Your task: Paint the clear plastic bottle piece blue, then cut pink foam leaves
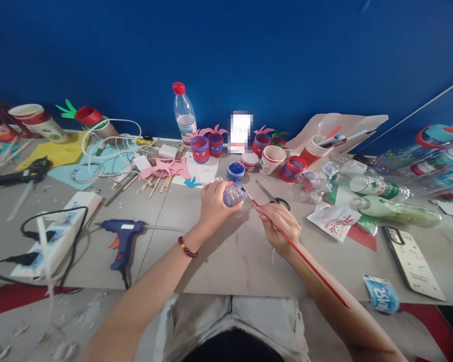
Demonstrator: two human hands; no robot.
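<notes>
My left hand (216,203) is wrapped round a clear plastic bottle piece (233,195) with blue paint on part of it, tilted on its side. In my right hand (283,226) is a paintbrush (305,260) with a long red handle, pinched close to its bristles. The brush tip points at the rim of the plastic piece; whether it touches cannot be told. Just behind the plastic piece stands an open jar of blue paint (235,171). Scissors (274,196) lie beyond my right hand.
A blue glue gun (125,239) and a white power strip (60,236) lie on the left. Painted cups (200,150), a water bottle (184,115) and a paper cup (272,161) stand along the wall. Plastic bottles (396,208) and a phone (411,261) lie on the right.
</notes>
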